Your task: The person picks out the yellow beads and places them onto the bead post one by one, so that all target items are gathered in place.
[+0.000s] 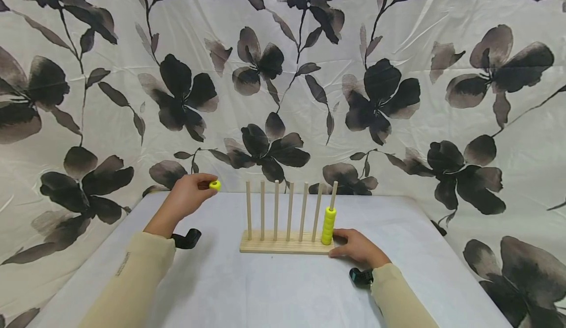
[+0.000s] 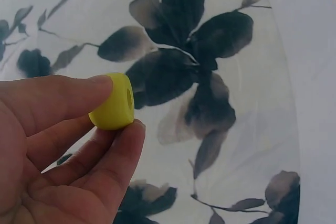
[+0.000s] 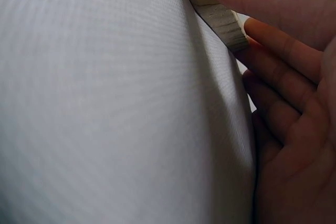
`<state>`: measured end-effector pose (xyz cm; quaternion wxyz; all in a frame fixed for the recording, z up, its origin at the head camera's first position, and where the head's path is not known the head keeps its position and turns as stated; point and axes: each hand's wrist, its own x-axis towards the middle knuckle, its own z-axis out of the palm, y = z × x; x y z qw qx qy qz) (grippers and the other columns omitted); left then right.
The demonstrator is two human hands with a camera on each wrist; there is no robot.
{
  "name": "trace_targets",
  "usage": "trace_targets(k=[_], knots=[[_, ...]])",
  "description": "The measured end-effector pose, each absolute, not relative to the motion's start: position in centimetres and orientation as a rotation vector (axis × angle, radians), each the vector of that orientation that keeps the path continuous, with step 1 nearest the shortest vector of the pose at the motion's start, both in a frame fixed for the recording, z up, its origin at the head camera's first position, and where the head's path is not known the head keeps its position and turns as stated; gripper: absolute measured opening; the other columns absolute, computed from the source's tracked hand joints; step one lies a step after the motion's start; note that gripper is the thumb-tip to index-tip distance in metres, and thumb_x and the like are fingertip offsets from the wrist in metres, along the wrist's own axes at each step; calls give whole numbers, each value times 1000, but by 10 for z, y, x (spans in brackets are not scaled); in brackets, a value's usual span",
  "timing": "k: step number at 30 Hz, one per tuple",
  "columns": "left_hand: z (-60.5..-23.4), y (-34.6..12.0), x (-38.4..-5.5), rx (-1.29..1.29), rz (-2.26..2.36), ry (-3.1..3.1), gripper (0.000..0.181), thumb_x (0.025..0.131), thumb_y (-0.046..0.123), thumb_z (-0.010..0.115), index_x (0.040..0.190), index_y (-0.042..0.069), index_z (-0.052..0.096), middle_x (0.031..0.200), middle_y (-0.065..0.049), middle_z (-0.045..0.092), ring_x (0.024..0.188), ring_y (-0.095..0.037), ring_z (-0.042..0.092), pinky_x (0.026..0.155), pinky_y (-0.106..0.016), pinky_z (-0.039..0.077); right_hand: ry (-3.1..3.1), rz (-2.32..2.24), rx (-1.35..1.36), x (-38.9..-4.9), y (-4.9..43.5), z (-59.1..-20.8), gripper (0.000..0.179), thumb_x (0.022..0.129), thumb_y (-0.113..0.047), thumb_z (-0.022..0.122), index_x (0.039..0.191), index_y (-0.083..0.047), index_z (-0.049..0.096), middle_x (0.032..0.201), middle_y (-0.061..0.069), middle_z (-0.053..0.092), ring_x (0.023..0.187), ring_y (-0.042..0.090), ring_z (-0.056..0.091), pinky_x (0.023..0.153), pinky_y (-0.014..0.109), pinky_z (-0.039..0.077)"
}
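Up at the left in the head view, my left hand (image 1: 187, 198) pinches a yellow bead (image 1: 215, 185) between thumb and fingertips, away from the rack. The left wrist view shows this bead (image 2: 113, 109) as rounded, its hole facing right. A wooden peg rack (image 1: 283, 248) with several upright pegs stands on the table. Stacked yellow beads (image 1: 328, 226) fill the lower part of its rightmost peg. My right hand (image 1: 355, 246) grips the rack's right end, thumb at the front and fingers behind. The right wrist view has the base's end (image 3: 220, 24) between thumb and fingers.
A white cloth covers the table (image 1: 265, 293). Behind it hangs a pale curtain (image 1: 327, 161) printed with dark flowers. Each wrist carries a small black camera, the left one (image 1: 187, 238) over the table and the right one (image 1: 361, 277) low beside the rack.
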<state>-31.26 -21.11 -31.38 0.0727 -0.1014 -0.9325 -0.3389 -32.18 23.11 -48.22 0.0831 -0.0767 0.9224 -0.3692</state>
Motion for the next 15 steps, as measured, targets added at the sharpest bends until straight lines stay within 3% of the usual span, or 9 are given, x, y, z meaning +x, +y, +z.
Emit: trace_targets(k=[15], knots=[[-287,-175,-319,-411,-1051,-2777,43,95,16,61,135,4,55,134,-19,57,122,-35,58,96,-47,53,2755,-1102,-242,-323,233,-483,80,68,-38,86,137,-12,55,143,10,53,137,35,42,113,57,31]])
